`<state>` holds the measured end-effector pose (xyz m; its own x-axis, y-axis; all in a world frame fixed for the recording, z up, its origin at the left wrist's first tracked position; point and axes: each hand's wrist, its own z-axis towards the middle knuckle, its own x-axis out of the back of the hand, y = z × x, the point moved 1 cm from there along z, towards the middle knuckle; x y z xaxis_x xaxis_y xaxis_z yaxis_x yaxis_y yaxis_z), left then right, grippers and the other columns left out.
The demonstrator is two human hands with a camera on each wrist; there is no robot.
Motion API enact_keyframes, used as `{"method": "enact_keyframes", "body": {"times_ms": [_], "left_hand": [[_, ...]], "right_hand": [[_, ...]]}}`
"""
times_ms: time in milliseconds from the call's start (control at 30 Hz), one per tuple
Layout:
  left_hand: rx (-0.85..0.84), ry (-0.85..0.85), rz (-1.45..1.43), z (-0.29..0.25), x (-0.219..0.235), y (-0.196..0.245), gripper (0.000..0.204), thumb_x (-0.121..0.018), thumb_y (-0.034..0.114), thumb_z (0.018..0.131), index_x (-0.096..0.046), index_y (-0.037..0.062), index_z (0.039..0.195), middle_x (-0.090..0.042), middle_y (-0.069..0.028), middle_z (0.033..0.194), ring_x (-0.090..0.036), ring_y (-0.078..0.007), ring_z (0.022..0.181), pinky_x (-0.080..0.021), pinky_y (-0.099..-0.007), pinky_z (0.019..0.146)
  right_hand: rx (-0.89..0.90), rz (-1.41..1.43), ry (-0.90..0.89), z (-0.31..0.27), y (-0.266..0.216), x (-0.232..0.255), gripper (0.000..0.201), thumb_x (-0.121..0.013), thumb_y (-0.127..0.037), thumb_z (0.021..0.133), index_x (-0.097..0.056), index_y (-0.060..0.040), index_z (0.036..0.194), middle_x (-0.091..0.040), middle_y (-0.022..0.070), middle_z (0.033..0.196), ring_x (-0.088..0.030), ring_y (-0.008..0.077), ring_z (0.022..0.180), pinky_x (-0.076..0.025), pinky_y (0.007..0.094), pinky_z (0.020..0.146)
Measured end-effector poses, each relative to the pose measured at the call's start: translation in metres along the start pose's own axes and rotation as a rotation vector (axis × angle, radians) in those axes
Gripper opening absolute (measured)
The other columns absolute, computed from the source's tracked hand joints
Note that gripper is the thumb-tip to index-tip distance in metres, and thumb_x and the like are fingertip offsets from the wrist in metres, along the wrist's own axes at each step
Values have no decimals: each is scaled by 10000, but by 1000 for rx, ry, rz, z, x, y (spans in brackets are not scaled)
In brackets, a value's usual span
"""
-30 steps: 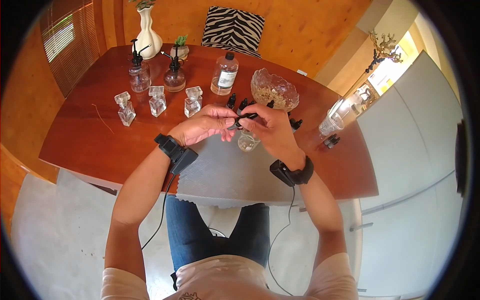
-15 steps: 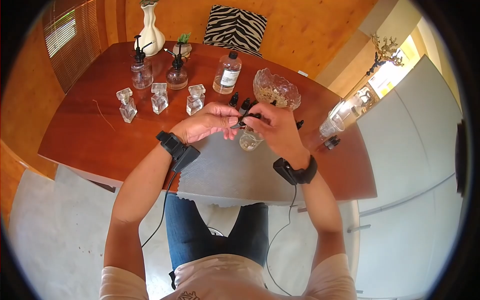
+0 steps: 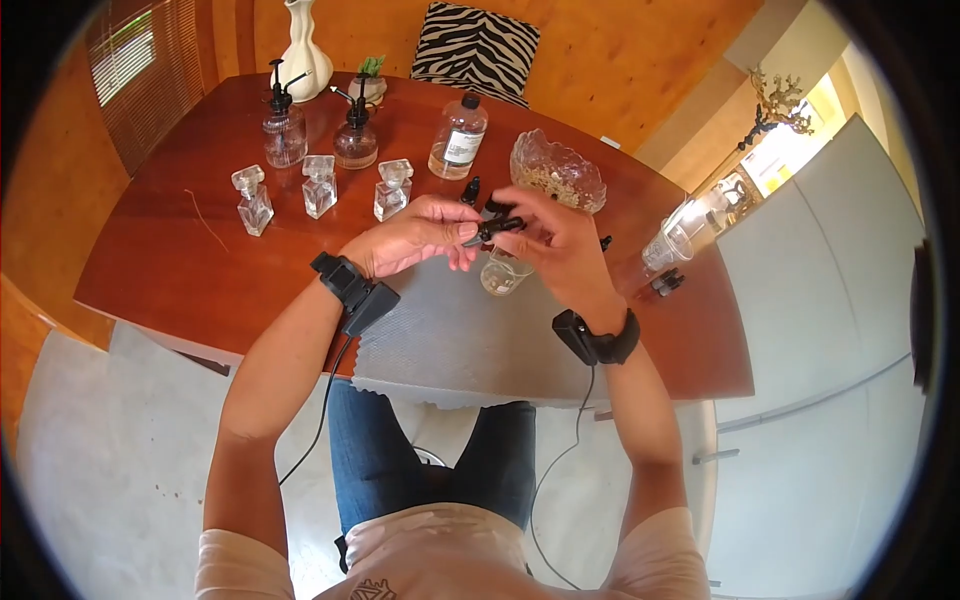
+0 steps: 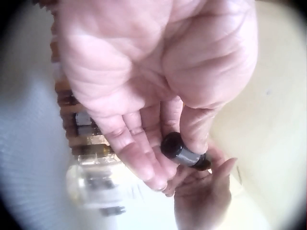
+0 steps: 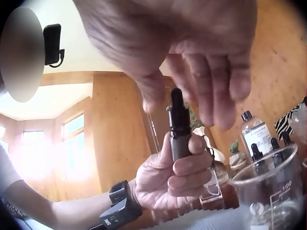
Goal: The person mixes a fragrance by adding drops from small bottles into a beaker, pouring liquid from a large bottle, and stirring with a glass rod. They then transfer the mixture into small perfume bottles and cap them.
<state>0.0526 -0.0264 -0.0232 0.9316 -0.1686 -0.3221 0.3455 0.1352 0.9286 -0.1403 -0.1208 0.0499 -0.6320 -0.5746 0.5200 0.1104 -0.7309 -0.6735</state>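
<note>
The left hand (image 3: 415, 240) pinches a small dark dropper bottle (image 3: 490, 232) between thumb and fingers; in the right wrist view this bottle (image 5: 180, 143) stands upright with its black dropper cap (image 5: 179, 112) on top. Around that cap the right hand (image 5: 192, 62) hangs with fingers apart, and a gap shows between them and the cap. Seen from the left wrist, the bottle (image 4: 188, 155) lies under the thumb, the right hand (image 4: 201, 199) beyond it. Below the hands stands a glass beaker (image 3: 503, 275) on a grey mat (image 3: 450, 340).
Three square glass bottles (image 3: 320, 190) stand at the left, two pump bottles (image 3: 286, 138) behind them. Farther back are a labelled bottle (image 3: 458, 140) and a glass bowl (image 3: 560, 170). More dropper bottles (image 3: 470, 190) stand behind the hands; plastic cups (image 3: 667, 245) are at the right.
The right hand's fingers have spread and come away from the dropper cap. The left hand has kept its grip on the bottle, and the head view has shifted slightly.
</note>
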Motion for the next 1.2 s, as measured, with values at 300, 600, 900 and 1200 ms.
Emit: {"method": "enact_keyframes", "body": {"times_ms": [300,600,900,1200], "left_hand": [[-3,-17,30,-2,3,-2,286,-674,231,999,-661,-4,1161,-716,-86,942,-697,-172,845,-547,-302,763],[40,9,81,3,1,-8,456,-685,268,982,-565,-37,1298,-693,-105,1005,-675,-178,877,-553,-322,773],[-99,220,137,3,-4,6,475,-483,364,1090,-538,9,1401,-624,1,780,-594,-60,670,-460,-197,592],[-156,312,89,5,0,7,375,-496,286,1087,-595,25,1337,-550,34,742,-529,-39,636,-425,-187,576]], "right_hand": [[-2,2,-44,0,-3,-1,271,-799,-237,846,-676,-2,901,-589,123,600,-610,245,544,-459,343,534],[-37,3,40,-17,9,-1,228,-753,-189,859,-663,19,883,-623,194,698,-623,283,555,-483,360,551],[-234,-356,304,-44,57,127,96,-718,-61,854,-699,-2,927,-694,169,785,-660,308,668,-520,375,633],[-553,-991,65,-81,165,243,214,-774,-159,781,-757,-80,979,-734,186,897,-726,348,862,-568,435,773]]}}
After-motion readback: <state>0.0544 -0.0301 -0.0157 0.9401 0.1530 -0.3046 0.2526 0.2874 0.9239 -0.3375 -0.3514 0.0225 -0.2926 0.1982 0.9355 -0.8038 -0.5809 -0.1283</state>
